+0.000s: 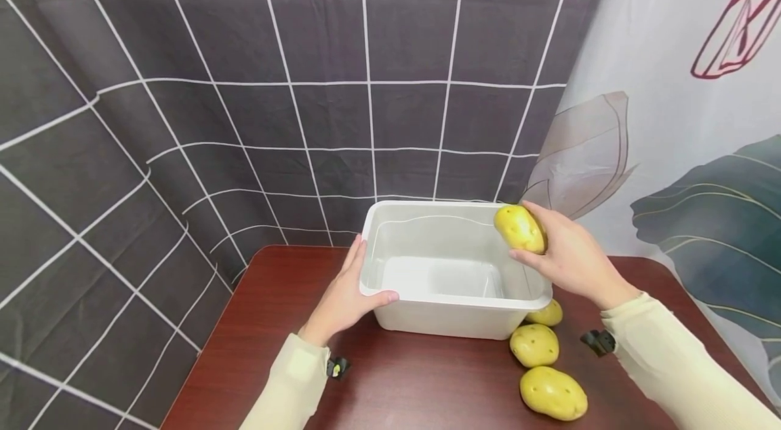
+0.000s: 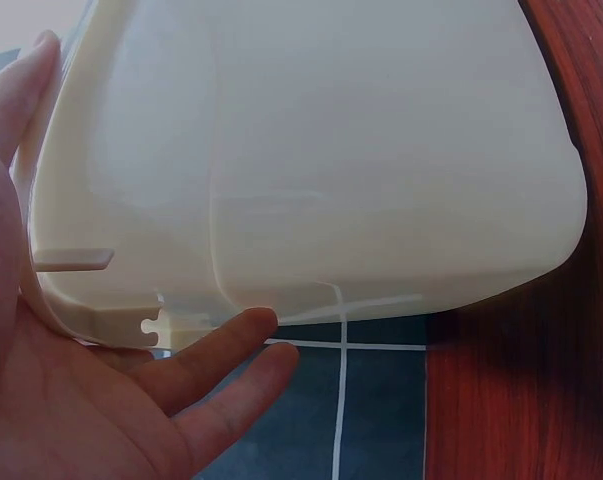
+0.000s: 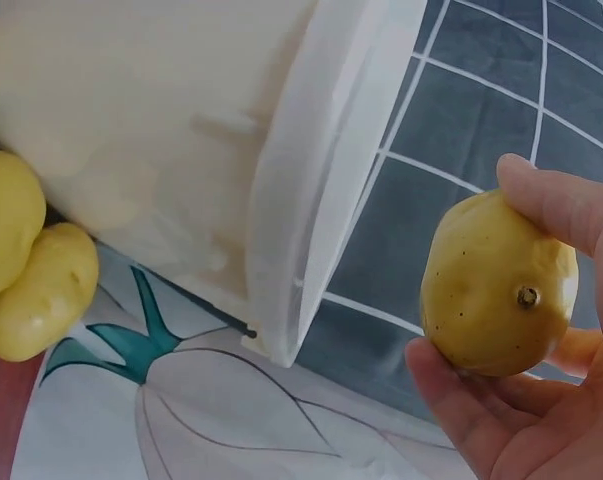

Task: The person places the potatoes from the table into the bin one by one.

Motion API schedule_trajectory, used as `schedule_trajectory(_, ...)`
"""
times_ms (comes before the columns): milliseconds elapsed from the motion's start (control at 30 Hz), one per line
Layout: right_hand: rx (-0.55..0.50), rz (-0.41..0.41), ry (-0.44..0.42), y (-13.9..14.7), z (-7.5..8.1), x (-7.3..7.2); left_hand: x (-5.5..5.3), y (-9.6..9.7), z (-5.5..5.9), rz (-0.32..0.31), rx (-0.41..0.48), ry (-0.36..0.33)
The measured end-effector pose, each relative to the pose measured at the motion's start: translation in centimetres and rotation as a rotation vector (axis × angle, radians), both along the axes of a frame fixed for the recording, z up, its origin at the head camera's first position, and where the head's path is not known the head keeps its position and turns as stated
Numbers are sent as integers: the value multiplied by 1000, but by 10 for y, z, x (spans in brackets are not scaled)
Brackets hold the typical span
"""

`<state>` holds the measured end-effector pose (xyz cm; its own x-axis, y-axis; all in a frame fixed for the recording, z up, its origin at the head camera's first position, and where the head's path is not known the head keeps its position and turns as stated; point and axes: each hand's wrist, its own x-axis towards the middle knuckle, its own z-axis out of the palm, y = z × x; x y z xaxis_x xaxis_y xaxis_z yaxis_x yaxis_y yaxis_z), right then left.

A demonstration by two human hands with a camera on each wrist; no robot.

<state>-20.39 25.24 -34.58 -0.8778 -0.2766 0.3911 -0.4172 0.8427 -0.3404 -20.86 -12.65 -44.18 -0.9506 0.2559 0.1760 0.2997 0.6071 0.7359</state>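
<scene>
A white plastic bin [image 1: 445, 317] stands upright on the table, its inside showing only bare floor and walls in the head view. My left hand [image 1: 343, 298] holds its left end, thumb over the front rim and fingers along the side. In the left wrist view, the fingers [image 2: 216, 365] lie against the bin's outer wall. My right hand [image 1: 570, 255] grips a yellow potato [image 1: 518, 228] above the bin's right rim. Thumb and fingers are round the potato [image 3: 496, 285] in the right wrist view. More potatoes [image 1: 534, 346] lie beside the bin's right front corner.
The reddish-brown wooden table [image 1: 274, 355] backs onto a dark curtain with a white grid [image 1: 317, 118]. A pale curtain with leaf prints [image 1: 665, 145] hangs at the right. The nearest potato [image 1: 553, 394] lies close to my right forearm.
</scene>
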Motion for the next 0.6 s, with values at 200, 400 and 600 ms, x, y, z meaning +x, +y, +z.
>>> schedule_trajectory(200, 4, 6, -41, -6, 1, -5, 0, 0, -1, 0, -1, -1)
schedule_trajectory(400, 8, 22, -66, -10, -3, -8, 0, 0, -1, 0, 6, -3)
schedule_trajectory(600, 31, 34, -76, -13, -13, -9, 0, 0, 0, 1, 2, -5)
